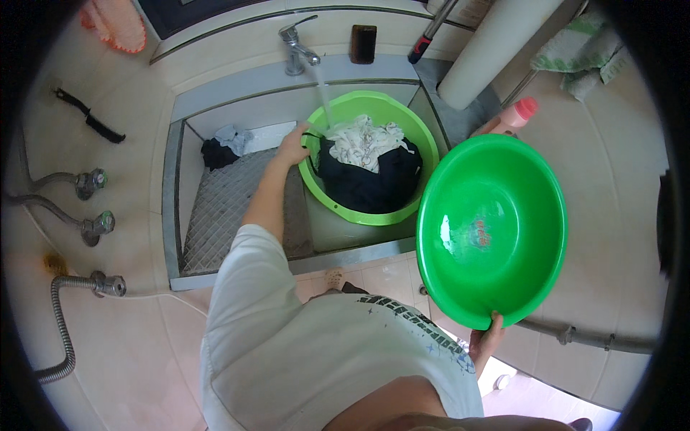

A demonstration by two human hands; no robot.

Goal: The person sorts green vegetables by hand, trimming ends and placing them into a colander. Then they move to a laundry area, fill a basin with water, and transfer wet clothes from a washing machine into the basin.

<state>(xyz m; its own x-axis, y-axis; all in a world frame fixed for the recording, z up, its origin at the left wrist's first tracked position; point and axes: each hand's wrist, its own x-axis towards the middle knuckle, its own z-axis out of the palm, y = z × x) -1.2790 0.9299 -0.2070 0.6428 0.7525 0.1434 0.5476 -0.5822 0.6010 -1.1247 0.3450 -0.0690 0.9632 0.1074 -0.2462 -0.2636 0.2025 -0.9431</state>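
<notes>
My left hand (292, 146) is at the left rim of a light green plastic basin (396, 216), with fingertips hidden behind or over the edge. Inside that basin lie a dark garment (356, 188) and a white patterned cloth (367, 141). Water runs from a chrome faucet (294, 51) into it. My right hand (488, 335) grips the near rim of a larger bright green plastic basin (490, 178), its thumb over the edge. This basin is tilted towards me and holds no clothes; a red printed mark shows on its bottom.
The light basin stands in a tiled sink (178, 226) beside a ridged washboard surface (232, 204). Small dark and light-blue cloths (221, 148) lie at its left end. A brown soap bar or block (364, 44), white pipe (496, 51) and pink bottle (509, 118) line the back and right.
</notes>
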